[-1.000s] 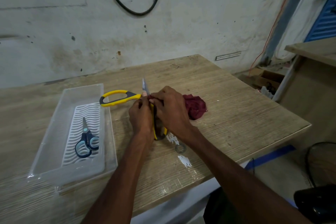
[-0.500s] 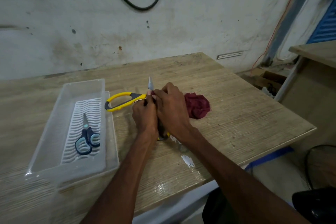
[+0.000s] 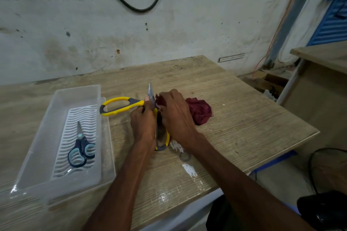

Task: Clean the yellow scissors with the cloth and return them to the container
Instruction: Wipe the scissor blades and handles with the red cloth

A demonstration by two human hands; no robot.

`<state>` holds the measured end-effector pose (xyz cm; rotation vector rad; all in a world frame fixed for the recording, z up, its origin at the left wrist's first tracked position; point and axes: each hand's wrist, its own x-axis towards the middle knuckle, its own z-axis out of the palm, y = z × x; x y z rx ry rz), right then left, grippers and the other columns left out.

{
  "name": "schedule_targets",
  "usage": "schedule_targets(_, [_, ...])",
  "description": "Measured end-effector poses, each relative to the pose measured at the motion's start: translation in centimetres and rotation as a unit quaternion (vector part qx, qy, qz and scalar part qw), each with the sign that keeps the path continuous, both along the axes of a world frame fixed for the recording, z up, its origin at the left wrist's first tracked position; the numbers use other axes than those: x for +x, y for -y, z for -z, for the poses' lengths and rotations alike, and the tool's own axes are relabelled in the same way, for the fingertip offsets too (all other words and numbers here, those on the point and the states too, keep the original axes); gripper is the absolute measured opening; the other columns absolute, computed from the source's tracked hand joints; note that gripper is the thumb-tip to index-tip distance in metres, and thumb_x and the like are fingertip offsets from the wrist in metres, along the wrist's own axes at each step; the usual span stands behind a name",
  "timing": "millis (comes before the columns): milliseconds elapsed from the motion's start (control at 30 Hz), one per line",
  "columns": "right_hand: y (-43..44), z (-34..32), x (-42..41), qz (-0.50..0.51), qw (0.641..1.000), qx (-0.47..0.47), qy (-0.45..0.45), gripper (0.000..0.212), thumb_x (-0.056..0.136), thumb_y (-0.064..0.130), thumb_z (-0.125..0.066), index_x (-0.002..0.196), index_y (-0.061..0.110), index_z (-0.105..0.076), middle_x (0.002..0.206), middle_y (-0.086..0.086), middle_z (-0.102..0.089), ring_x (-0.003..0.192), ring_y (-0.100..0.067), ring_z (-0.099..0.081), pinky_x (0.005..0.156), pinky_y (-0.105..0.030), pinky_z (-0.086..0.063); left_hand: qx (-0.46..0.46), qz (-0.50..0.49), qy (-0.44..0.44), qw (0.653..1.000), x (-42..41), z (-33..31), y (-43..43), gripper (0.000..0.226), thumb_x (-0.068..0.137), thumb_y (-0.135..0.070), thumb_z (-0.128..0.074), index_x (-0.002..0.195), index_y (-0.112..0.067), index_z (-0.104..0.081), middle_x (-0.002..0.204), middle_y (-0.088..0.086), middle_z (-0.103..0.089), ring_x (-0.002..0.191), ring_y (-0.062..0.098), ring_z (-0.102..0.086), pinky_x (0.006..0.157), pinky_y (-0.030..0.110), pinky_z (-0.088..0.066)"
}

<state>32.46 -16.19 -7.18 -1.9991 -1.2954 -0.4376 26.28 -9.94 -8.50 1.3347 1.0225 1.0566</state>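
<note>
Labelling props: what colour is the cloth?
Dark red, maroon. The cloth shows best in the head view, under the right hand.

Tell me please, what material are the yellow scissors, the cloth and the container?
Yellow scissors: grey shiny blade, likely steel; handles look like plastic with dark grip inserts. Cloth: soft maroon fabric, crumpled. Container: translucent, glossy, probably plastic.

Workshop, stained concrete wall (image 3: 187, 24), hanging black cable (image 3: 135, 8), worn wooden workbench (image 3: 234, 118)

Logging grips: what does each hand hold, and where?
Left hand grips the open yellow scissors near the pivot; right hand holds the cloth against the blade.
</note>
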Motion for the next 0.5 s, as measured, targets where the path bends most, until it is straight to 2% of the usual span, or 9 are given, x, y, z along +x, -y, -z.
schedule_targets(67, [0.3,-0.3,0.2,-0.021,1.000,-0.004,-0.001,0.023,0.078,0.002,-0.062,0.100,0.005,-0.057,0.093,-0.013,-0.055,0.083,-0.029,-0.052,0.065,-0.035,-0.038,-0.005,-0.001,-0.006,1.000,0.0,0.1,0.0,0.044,0.099,-0.046,-0.049,0.062,-0.026,-0.064,0.073,0.007,-0.068,0.078,0.030,-0.066,0.080,0.053,-0.055])
schedule_targets(167, [0.7,-0.4,0.8,-0.041,0.996,-0.067,0.030,0.025,0.075,0.003,-0.064,0.100,0.005,-0.061,0.094,-0.014,-0.055,0.086,-0.031,-0.053,0.067,-0.040,-0.045,-0.002,-0.004,-0.023,1.000,0.0,-0.2,0.0,0.044,0.099,-0.046,-0.046,0.064,-0.026,-0.064,0.084,0.013,-0.072,0.087,0.035,-0.068,0.083,0.052,-0.054])
schedule_targets(233, [1.1,-0.5,2.7,-0.009,0.997,-0.071,0.006,0.027,0.078,0.008,-0.062,0.104,0.005,-0.065,0.096,-0.018,-0.057,0.089,-0.035,-0.055,0.074,-0.040,-0.046,0.003,-0.005,-0.037,0.999,-0.1,-0.5,0.1,0.048,0.100,-0.044,-0.045,0.062,-0.022,-0.061,0.079,0.014,-0.070,0.083,0.035,-0.067,0.078,0.047,-0.054])
schedule_targets(300, [1.7,-0.9,4.6,0.053,0.997,-0.035,-0.037,0.028,0.080,0.002,-0.057,0.105,0.005,-0.069,0.094,-0.020,-0.060,0.088,-0.037,-0.058,0.075,-0.036,-0.046,0.006,0.005,-0.042,0.999,-0.1,-0.6,0.2,0.052,0.099,-0.048,-0.043,0.063,-0.015,-0.061,0.072,0.013,-0.067,0.077,0.034,-0.066,0.072,0.044,-0.053])
schedule_targets(333, [2.0,-1.0,4.8,0.076,0.996,-0.011,-0.052,0.029,0.079,0.000,-0.056,0.103,0.005,-0.070,0.092,-0.020,-0.061,0.086,-0.036,-0.059,0.073,-0.033,-0.043,0.008,0.012,-0.044,0.999,-0.1,-0.6,0.2,0.056,0.096,-0.054,-0.042,0.066,-0.012,-0.064,0.074,0.014,-0.068,0.078,0.035,-0.066,0.073,0.046,-0.054])
schedule_targets(400, [1.8,-1.0,3.6,0.060,0.997,-0.002,-0.039,0.027,0.074,0.002,-0.056,0.097,0.006,-0.070,0.086,-0.018,-0.059,0.079,-0.035,-0.058,0.066,-0.031,-0.036,0.017,0.018,-0.060,0.998,0.0,-0.4,0.2,0.062,0.094,-0.058,-0.038,0.077,-0.007,-0.068,0.085,0.017,-0.071,0.085,0.037,-0.067,0.080,0.049,-0.054])
schedule_targets(433, [1.3,-0.9,2.5,0.031,0.999,-0.025,-0.025,0.027,0.071,0.005,-0.058,0.095,0.006,-0.069,0.086,-0.018,-0.058,0.078,-0.034,-0.057,0.064,-0.030,-0.035,0.025,0.016,-0.072,0.997,-0.1,-0.5,0.2,0.060,0.098,-0.054,-0.037,0.082,-0.005,-0.068,0.093,0.018,-0.071,0.090,0.037,-0.065,0.082,0.046,-0.052])
schedule_targets(500, [0.5,-0.3,0.6,-0.018,0.997,-0.077,0.004,0.028,0.065,0.003,-0.064,0.093,0.004,-0.066,0.088,-0.019,-0.055,0.079,-0.035,-0.054,0.065,-0.036,-0.046,0.043,0.007,-0.095,0.995,-0.2,-0.5,0.4,0.054,0.104,-0.044,-0.035,0.094,-0.003,-0.068,0.106,0.021,-0.068,0.100,0.038,-0.061,0.077,0.038,-0.044])
